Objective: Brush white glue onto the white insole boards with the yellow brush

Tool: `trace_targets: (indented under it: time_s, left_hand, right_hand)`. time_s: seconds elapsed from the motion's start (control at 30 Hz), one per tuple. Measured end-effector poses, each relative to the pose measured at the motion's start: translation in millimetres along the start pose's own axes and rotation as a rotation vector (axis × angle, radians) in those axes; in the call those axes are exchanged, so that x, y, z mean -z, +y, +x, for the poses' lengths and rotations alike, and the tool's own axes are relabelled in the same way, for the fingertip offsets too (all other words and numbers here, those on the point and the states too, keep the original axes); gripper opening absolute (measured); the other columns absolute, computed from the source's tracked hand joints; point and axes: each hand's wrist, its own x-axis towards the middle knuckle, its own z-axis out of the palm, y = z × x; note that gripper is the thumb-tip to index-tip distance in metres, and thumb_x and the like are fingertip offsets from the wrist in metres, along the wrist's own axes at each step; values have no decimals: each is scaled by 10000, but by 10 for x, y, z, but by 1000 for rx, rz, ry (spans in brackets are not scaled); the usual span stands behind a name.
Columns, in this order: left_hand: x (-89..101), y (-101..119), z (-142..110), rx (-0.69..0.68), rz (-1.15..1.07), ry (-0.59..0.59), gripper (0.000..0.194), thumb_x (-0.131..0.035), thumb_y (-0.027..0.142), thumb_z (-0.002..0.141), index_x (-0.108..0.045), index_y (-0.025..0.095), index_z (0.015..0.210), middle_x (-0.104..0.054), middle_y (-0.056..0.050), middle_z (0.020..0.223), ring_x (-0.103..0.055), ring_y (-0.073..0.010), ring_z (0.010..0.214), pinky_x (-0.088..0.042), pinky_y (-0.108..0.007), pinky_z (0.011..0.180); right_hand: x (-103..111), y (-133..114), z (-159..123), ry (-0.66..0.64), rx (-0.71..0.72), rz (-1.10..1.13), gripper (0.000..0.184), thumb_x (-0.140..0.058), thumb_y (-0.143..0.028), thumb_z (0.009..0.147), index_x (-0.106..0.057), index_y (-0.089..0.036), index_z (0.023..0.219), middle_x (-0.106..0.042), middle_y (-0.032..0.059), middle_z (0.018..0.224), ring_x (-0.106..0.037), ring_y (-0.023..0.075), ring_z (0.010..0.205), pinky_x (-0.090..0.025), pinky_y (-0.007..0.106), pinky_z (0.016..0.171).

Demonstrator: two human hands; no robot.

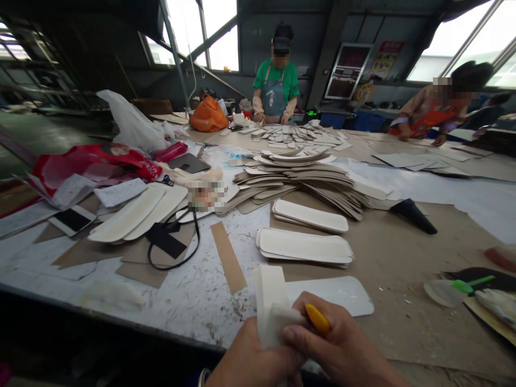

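Note:
At the table's near edge my left hand (pixel 258 355) is closed around a white strip-like piece (pixel 269 293) that stands up from the grip. My right hand (pixel 330 336) is closed on a tool with a yellow handle (pixel 318 320); its working end is hidden by the fingers and the white piece. The two hands touch or nearly touch. Just beyond them a single white rounded panel (pixel 346 295) lies flat. Two small stacks of such panels, a nearer stack (pixel 304 247) and a farther stack (pixel 310 215), lie behind it.
Fanned grey panels (pixel 298 177) cover the table's middle. A tan strip (pixel 228 258), black cord (pixel 197 236) and phone (pixel 72 219) lie left. A black cone-shaped object (pixel 413 215) and green-handled brush or scoop (pixel 463 285) lie right. Two co-workers, one in green (pixel 278 80), stand across the table.

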Motion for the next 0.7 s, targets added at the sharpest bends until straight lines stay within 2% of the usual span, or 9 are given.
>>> trace_targets:
  time_s: [0.13,0.27,0.33,0.43,0.57,0.63,0.7]
  left_hand:
    - [0,-61,5,8,-44,-40,270,-637,374,596,-560,116,576,-522,0,475,-487,-88,439,-366,-218,472]
    - [12,-168,-22,65,-54,-74,235,-637,296,570,-568,113,699,-553,10,501,-488,-84,454,-358,-209,480]
    - [13,-199,-47,72,-25,-102,264,-624,268,585,-584,110,793,-573,10,540,-479,-74,471,-348,-199,488]
    - [5,-193,-76,65,17,-151,328,-609,315,627,-598,103,877,-578,4,571,-466,-67,489,-342,-195,502]
    - [-12,-187,-50,38,34,-167,404,-590,477,653,-619,82,733,-545,-10,515,-434,-64,445,-311,-196,464]
    - [-18,-227,-14,44,-65,-111,414,-605,516,630,-598,106,682,-528,1,466,-464,-87,422,-342,-211,456]
    - [-27,-275,20,60,-132,-62,396,-625,514,611,-584,122,638,-515,8,426,-484,-109,397,-362,-225,438]
  right_hand:
    - [82,-106,-61,4,34,-147,239,-521,-368,782,-466,-191,631,-463,-41,591,-433,95,546,-364,189,508]
    - [217,-187,-94,127,26,-239,264,-503,-400,789,-449,-200,626,-421,-50,576,-408,99,543,-359,200,515]
    - [266,-191,-79,136,12,-269,275,-508,-416,783,-437,-203,625,-398,-54,583,-398,101,553,-357,203,523]
    - [291,-152,-11,110,-2,-241,264,-516,-403,778,-429,-205,627,-379,-59,586,-379,95,548,-346,200,516]
    - [264,-44,74,212,14,-222,222,-539,-379,756,-457,-202,651,-402,-58,593,-374,93,553,-339,201,526]
    - [225,15,69,245,-2,-209,219,-539,-391,749,-479,-198,664,-427,-50,598,-387,98,563,-346,208,542]
    - [163,67,35,207,-40,-154,229,-561,-402,721,-488,-194,658,-430,-49,586,-385,98,555,-345,210,535]
